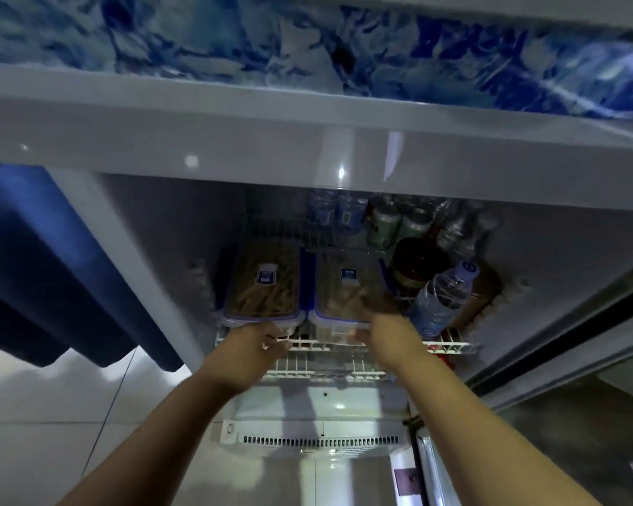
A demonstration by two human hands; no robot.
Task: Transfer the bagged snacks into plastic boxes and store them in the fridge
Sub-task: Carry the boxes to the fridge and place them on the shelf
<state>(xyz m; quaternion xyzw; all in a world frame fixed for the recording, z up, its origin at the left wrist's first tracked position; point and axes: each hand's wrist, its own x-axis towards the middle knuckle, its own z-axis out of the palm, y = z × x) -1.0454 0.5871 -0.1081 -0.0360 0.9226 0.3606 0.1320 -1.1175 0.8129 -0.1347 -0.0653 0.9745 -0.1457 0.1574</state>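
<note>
Two clear plastic boxes with blue clip lids lie side by side on a white wire shelf [450, 346] inside the open fridge. The left box [262, 283] holds brown stick snacks. The right box [344, 290] holds pale snacks. My left hand [251, 346] sits at the front edge of the shelf below the left box, fingers curled near its rim. My right hand [386, 328] touches the front right corner of the right box; the hand is blurred, so its grip is unclear.
A water bottle [441, 299] lies tilted right of the boxes, beside a dark round jar [415, 262]. Cans and bottles [380, 224] stand at the back. The blue fridge door [44, 272] hangs open at left. A white drawer front [318, 421] sits below the shelf.
</note>
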